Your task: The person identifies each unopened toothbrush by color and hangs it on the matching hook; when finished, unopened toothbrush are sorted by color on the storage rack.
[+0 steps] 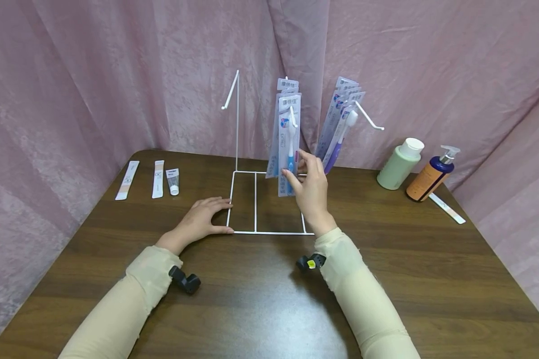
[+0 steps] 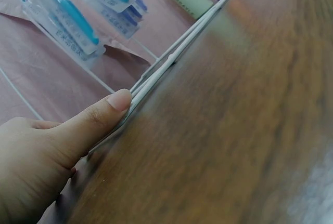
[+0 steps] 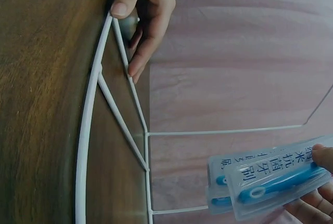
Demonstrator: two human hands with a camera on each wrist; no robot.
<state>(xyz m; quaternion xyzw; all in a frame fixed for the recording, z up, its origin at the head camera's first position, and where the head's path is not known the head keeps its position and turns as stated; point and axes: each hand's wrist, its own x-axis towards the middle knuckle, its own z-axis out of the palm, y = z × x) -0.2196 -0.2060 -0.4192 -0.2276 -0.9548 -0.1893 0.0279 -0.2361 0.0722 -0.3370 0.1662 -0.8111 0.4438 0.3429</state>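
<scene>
In the head view, my right hand (image 1: 313,192) pinches the lower part of a packaged blue toothbrush (image 1: 290,144), thumb on one side and fingers on the other. The hook tip pokes out through the top of this pack. More toothbrush packs (image 1: 271,144) hang right behind it on the middle hook. My left hand (image 1: 199,219) rests at the front left corner of the white wire rack (image 1: 278,233), its thumb (image 2: 120,101) on the front bar and its fingertips on the side bar. Another group of packs with a purple toothbrush (image 1: 334,154) hangs on the right hook.
The left hook (image 1: 230,89) is bare. At the left lie two slim sachets (image 1: 127,180) and a small tube (image 1: 172,181). A green bottle (image 1: 400,164) and an orange pump bottle (image 1: 431,177) stand at the right, beside another slim sachet (image 1: 448,208). Pink curtain surrounds the table.
</scene>
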